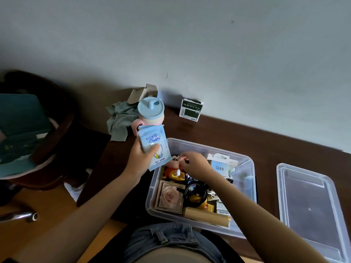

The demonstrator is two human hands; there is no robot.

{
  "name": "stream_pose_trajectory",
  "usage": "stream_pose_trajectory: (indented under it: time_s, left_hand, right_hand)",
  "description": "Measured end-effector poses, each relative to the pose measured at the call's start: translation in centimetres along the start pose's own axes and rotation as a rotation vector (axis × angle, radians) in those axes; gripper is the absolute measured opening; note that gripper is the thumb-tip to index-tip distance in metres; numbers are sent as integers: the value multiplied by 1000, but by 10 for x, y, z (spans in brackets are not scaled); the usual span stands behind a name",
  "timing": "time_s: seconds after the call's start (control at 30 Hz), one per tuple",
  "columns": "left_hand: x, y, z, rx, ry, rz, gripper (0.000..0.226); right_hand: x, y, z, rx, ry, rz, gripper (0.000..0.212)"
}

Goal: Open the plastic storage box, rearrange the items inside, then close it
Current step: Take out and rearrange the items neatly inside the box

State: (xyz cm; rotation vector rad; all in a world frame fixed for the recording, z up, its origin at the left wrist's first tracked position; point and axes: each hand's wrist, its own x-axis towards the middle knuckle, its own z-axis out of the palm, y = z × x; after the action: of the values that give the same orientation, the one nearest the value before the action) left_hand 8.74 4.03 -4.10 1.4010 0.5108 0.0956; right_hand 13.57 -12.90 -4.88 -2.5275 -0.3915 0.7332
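The clear plastic storage box (247,168) stands open on the dark wooden desk, full of small items. Its clear lid (311,211) lies flat on the desk to the right. My left hand (140,158) holds a light blue wet wipes pack (153,145) upright above the box's far left corner. My right hand (193,164) reaches into the box at its far side, fingers pinched near a cartoon figure (173,160); what it grips is too small to tell. Inside lie a rose picture frame (171,196), a coiled black cable (195,192), a Q88 box (219,168) and a tan roll (205,215).
A blue-lidded pink cup (151,111), a grey-green cloth (121,118) and an open cardboard box (144,92) sit at the desk's far left by the wall. A green and white carton (190,111) stands further right. A dark wooden chair (38,130) is on the left.
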Motion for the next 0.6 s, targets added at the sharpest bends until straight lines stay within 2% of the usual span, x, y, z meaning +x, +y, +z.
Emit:
stream_pose_trajectory:
  time_s: [0.1, 0.23, 0.33, 0.5, 0.6]
  left_hand:
    - [1, -4, -7, 0, 46, -9, 31]
    - [-2, -9, -11, -5, 58, -21, 32]
    - [-3, -10, -13, -29, 54, -38, 32]
    - [-2, -10, -13, -86, 66, -47, 30]
    - [-2, -8, -9, -146, 93, -57, 27]
  right_hand:
    - [9, -14, 3, -99, -145, -2, 38]
    - [15, -22, 9, -542, -171, -59, 54]
    - [12, -26, 17, -687, -152, -177, 47]
    - [2, -17, 1, -489, 45, -175, 25]
    - [-12, -9, -21, -168, 195, -102, 16]
